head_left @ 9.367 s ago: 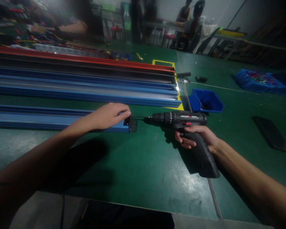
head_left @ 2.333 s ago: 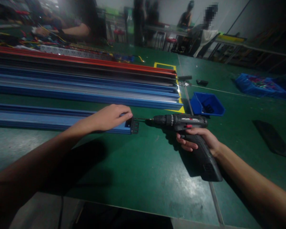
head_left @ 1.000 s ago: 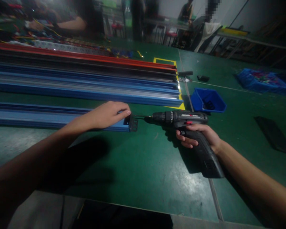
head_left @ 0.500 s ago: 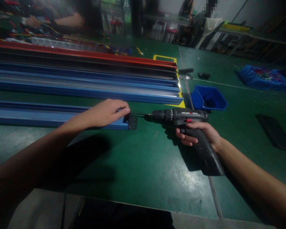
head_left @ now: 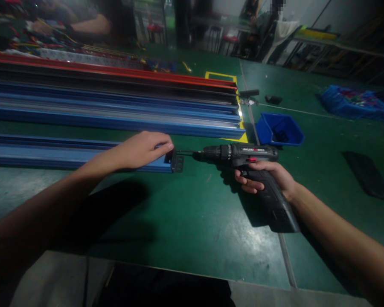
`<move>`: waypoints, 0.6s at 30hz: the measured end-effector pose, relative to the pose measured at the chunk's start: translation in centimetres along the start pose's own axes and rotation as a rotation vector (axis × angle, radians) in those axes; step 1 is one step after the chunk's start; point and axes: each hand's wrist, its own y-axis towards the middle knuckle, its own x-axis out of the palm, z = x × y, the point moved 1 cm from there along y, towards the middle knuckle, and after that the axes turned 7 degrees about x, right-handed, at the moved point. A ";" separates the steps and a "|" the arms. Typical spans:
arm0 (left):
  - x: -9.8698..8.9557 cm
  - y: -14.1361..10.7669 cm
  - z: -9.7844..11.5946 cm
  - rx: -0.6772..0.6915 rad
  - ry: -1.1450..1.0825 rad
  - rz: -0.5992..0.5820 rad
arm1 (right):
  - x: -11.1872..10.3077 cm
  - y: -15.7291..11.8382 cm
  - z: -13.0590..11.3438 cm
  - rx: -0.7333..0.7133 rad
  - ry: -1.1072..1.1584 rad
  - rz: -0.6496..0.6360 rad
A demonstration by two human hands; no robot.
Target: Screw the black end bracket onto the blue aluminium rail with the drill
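While our right hand [head_left: 280,174] grasps the black pistol-shaped power drill [head_left: 254,152] by its handle, the long thin metal bit [head_left: 190,152] points left, nearly in line with the long blue metal channel [head_left: 48,155]. That channel lies lengthwise across the green desk [head_left: 179,221], its right end capped by a black slotted end piece [head_left: 178,163] between our hands. Our left hand [head_left: 142,149] is nearer: it rests over the channel's end, thumb and fingertips beside the cap, though we cannot tell whether they pinch it. The bit's tip reaches the upper part of the cap's outer face; we cannot make out whether they touch. Beyond lie more blue, black and red channels [head_left: 115,117], roughly parallel to ours, and behind the drill sits an open blue plastic bin [head_left: 298,135].
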 end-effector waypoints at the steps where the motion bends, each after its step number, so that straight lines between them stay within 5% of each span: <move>1: 0.0 0.0 0.0 0.001 0.001 -0.001 | 0.0 0.0 0.0 0.001 0.003 -0.001; 18: 0.0 0.0 -0.1 0.009 -0.003 0.005 | 0.1 0.0 0.0 0.006 0.029 -0.023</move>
